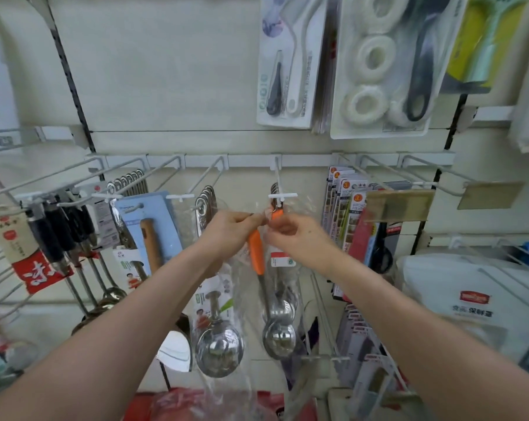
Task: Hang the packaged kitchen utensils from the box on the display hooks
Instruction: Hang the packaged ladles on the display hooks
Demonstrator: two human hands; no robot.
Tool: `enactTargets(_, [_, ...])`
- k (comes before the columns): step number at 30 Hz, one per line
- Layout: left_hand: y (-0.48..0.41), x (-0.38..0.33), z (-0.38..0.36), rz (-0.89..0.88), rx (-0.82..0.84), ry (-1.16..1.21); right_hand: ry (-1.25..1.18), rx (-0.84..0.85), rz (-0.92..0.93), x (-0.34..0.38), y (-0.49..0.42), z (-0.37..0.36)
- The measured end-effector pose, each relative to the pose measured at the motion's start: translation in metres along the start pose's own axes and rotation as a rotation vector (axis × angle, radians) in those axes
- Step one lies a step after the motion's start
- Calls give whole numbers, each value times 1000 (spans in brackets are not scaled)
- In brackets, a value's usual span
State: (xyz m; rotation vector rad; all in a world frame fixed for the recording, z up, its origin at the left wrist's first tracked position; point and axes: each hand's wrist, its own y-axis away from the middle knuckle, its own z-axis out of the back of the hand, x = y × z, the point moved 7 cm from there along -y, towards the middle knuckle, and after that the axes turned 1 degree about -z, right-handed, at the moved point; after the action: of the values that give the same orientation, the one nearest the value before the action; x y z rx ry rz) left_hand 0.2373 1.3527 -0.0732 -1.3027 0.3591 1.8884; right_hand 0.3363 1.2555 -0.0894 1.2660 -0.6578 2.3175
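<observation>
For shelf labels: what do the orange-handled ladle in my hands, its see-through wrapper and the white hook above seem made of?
Orange-handled ladle: the handle looks like matte moulded plastic; the shaft and bowl below shine mirror-like, probably polished steel.
See-through wrapper: thin clear plastic film, glinting and crinkled.
White hook: likely white-coated metal wire, thin and straight.

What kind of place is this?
Most likely a shop's kitchenware aisle: white display hooks line the wall, identical ladles hang in rows, sealed brush packs hang above, and the left hand and right hand hold a bagged orange-handled utensil.
</observation>
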Motion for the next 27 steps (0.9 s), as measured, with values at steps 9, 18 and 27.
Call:
enactTargets(9, [11, -25, 1, -36, 19, 74, 53, 127, -30, -1, 21, -5])
enactTargets(18, [24, -61, -6, -370, 70, -217, -38, 103, 50, 8, 29, 5])
enactTargets(27, [35, -44, 14, -187, 292, -233, -90, -90, 158, 26, 37, 19])
